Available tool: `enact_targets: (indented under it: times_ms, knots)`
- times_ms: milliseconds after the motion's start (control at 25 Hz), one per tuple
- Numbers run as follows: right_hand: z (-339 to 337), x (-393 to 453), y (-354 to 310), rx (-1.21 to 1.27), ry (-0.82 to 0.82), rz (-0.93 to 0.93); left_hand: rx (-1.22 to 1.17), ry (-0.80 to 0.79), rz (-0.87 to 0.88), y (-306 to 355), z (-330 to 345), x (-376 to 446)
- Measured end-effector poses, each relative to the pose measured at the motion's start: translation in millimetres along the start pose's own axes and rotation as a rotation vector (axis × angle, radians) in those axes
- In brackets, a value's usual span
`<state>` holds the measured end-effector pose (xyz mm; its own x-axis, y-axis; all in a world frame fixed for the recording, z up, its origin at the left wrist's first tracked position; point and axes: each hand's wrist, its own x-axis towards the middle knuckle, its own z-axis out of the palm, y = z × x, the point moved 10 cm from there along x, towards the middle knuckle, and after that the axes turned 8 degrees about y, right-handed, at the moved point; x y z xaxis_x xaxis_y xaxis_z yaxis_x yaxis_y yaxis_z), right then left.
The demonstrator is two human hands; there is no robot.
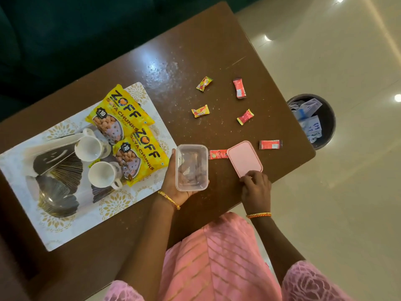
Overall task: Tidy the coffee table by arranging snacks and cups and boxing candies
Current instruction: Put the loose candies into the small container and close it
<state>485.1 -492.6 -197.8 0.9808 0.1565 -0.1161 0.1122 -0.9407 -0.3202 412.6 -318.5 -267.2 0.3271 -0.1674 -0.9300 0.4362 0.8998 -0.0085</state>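
Left hand (pixel 176 181) cupped under clear box (pixel 191 167); right hand (pixel 256 189) fingertips pinching pink lid (pixel 244 158) edge on table (pixel 195 51); candies (pixel 200 111) scattered beyond

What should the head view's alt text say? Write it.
Seen from above, a person's left hand holds an open clear box while the right hand touches its pink lid on a brown table. Six wrapped candies lie loose; a tray holds two cups and snack packets.
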Motion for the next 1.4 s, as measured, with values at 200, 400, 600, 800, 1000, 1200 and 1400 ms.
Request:
enact_targets:
  times_ms: [200,400,600,800,1000,1200,1400]
  knots:
    - [-12.0,23.3,-26.8,0.151,0.118,0.028,0.036,-0.07,0.061,8.0,-5.4,6.7]
    - [23.2,53.1,-70.3,-0.023,-0.064,-0.071,0.067,-0.092,0.105,12.7,-3.9,3.8]
    - [20.7,48.6,-70.4,-0.164,0.04,-0.217,0.061,-0.102,0.061,8.6,-2.3,3.1]
    - [16.0,62.3,-71.5,0.005,-0.091,-0.125,0.022,-0.083,0.083,12.9,-8.3,5.0]
    - [-29.0,24.5,-80.7,0.753,0.032,0.393,0.064,-0.072,0.06,5.2,-8.4,6.6]
    - [-3.0,-4.1,-112.0,0.513,-0.111,0.363,0.059,-0.158,0.127,3.6,-5.5,1.0]
    - [-9.0,5.6,-90.0,0.548,0.014,0.386,0.122,-0.078,0.108,1.2,-10.4,6.9]
